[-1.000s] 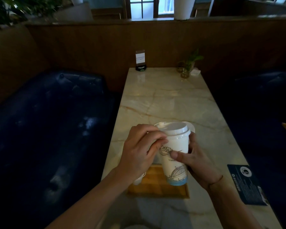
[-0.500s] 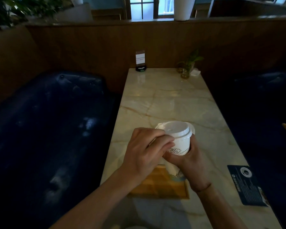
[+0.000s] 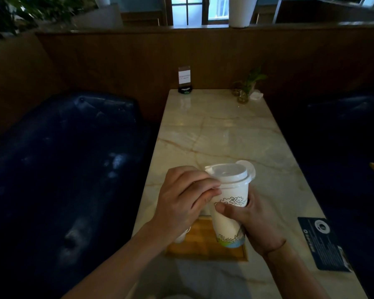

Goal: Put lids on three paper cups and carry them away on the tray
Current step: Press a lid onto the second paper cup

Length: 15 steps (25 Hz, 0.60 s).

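Note:
A tall white paper cup (image 3: 227, 223) with line drawings and a blue-green base stands on or just above the wooden tray (image 3: 205, 244). A white plastic lid (image 3: 229, 173) sits on its rim. My right hand (image 3: 255, 219) wraps around the cup's body from the right. My left hand (image 3: 184, 201) pinches the lid's left edge with its fingertips. Behind the cup, the rim of another white lid or cup (image 3: 249, 168) peeks out. A small white piece (image 3: 183, 236) shows under my left wrist on the tray; the tray's left part is hidden.
The marble table (image 3: 220, 130) runs away from me between dark blue sofas (image 3: 63, 158). A dark printed card (image 3: 324, 242) lies at the right edge. At the far end stand a small sign holder (image 3: 184, 79) and a glass with a plant (image 3: 244, 91).
My right hand slid up to grip the cup near the lid, then settled back to mid-body. My left hand stayed at the lid's left edge.

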### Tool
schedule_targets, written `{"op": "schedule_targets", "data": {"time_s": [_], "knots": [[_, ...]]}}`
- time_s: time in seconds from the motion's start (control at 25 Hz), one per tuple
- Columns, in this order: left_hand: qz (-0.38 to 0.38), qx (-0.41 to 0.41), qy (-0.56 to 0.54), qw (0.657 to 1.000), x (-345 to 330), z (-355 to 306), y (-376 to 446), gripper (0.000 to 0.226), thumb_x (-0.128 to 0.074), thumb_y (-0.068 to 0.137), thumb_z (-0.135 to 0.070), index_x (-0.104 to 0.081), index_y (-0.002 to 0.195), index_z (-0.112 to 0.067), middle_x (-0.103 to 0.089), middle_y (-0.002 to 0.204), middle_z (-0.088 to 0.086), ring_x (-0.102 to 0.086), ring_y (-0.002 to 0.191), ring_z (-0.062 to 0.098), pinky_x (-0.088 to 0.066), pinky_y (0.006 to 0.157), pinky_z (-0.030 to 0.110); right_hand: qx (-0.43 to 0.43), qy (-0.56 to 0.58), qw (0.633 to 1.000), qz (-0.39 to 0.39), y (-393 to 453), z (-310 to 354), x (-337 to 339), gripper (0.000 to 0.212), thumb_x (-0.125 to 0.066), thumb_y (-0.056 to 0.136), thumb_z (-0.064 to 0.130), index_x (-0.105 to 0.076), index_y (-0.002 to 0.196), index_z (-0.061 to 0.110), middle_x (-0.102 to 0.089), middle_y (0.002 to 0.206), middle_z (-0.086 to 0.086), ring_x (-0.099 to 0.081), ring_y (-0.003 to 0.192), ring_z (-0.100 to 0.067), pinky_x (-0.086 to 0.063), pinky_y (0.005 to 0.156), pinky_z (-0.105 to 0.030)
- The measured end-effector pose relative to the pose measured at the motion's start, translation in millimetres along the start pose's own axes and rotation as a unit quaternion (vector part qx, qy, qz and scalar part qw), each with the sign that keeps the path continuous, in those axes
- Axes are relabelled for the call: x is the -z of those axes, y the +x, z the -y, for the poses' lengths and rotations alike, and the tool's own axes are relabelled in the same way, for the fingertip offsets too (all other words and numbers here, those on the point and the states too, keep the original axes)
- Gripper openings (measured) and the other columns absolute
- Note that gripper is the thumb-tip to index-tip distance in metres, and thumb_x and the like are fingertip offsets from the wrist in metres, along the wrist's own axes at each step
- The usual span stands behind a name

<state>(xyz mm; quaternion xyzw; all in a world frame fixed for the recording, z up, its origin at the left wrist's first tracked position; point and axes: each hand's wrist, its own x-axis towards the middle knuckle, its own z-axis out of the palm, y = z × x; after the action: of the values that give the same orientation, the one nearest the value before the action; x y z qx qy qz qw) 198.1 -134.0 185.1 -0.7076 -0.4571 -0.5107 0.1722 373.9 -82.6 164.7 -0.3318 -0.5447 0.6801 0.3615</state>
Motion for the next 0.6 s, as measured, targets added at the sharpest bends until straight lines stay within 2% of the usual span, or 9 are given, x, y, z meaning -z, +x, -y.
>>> {"op": "schedule_targets", "data": {"time_s": [0.12, 0.2, 0.32, 0.44, 0.6], "knots": [[0.013, 0.020, -0.031, 0.999, 1.8, -0.8, -1.4, 0.014, -0.073, 0.092, -0.021, -0.070, 0.105, -0.015, -0.062, 0.105, -0.005, -0.063, 0.092, 0.013, -0.055, 0.075, 0.038, -0.007, 0.009, 1.000, 0.009, -0.2, 0.7, -1.4, 0.073, -0.085, 0.059, 0.021, -0.060, 0.126, 0.006, -0.074, 0.111, -0.019, -0.071, 0.102, -0.036, -0.058, 0.082, -0.044], [0.017, 0.023, -0.040, 0.999, 4.0, -1.3, -0.3, 0.014, -0.072, 0.093, -0.021, -0.069, 0.106, -0.016, -0.061, 0.105, -0.004, -0.065, 0.089, 0.016, -0.056, 0.074, 0.038, -0.010, 0.014, 1.000, 0.017, -1.1, 3.0, -1.1, 0.072, -0.084, 0.061, 0.013, -0.059, 0.127, 0.004, -0.073, 0.113, -0.022, -0.070, 0.103, -0.036, -0.058, 0.084, -0.046], [0.016, 0.028, -0.041, 0.999, 7.5, -4.2, 3.0, 0.013, -0.071, 0.094, -0.022, -0.068, 0.106, -0.018, -0.061, 0.105, -0.004, -0.067, 0.086, 0.018, -0.057, 0.073, 0.037, -0.013, 0.022, 0.999, 0.028, -1.7, 8.9, -0.7, 0.065, -0.076, 0.063, 0.001, -0.059, 0.126, 0.003, -0.073, 0.112, -0.022, -0.070, 0.100, -0.034, -0.059, 0.081, -0.042], [0.005, 0.031, -0.051, 0.998, 10.0, -7.6, 5.6, 0.012, -0.071, 0.094, -0.022, -0.067, 0.106, -0.019, -0.061, 0.105, -0.005, -0.067, 0.085, 0.019, -0.057, 0.072, 0.037, -0.028, 0.056, 0.996, 0.059, -4.5, 13.1, 0.4, 0.069, -0.082, 0.056, 0.006, -0.061, 0.122, 0.005, -0.075, 0.104, -0.018, -0.073, 0.092, -0.029, -0.061, 0.073, -0.036], [0.009, 0.012, -0.053, 0.999, 13.0, -8.1, 4.1, 0.014, -0.072, 0.093, -0.019, -0.068, 0.106, -0.019, -0.060, 0.106, -0.005, -0.065, 0.087, 0.016, -0.056, 0.071, 0.037, -0.051, 0.100, 0.989, 0.100, -7.8, 12.1, -0.3, 0.071, -0.079, 0.055, 0.012, -0.060, 0.124, 0.005, -0.074, 0.104, -0.018, -0.073, 0.090, -0.028, -0.061, 0.073, -0.037]]}}
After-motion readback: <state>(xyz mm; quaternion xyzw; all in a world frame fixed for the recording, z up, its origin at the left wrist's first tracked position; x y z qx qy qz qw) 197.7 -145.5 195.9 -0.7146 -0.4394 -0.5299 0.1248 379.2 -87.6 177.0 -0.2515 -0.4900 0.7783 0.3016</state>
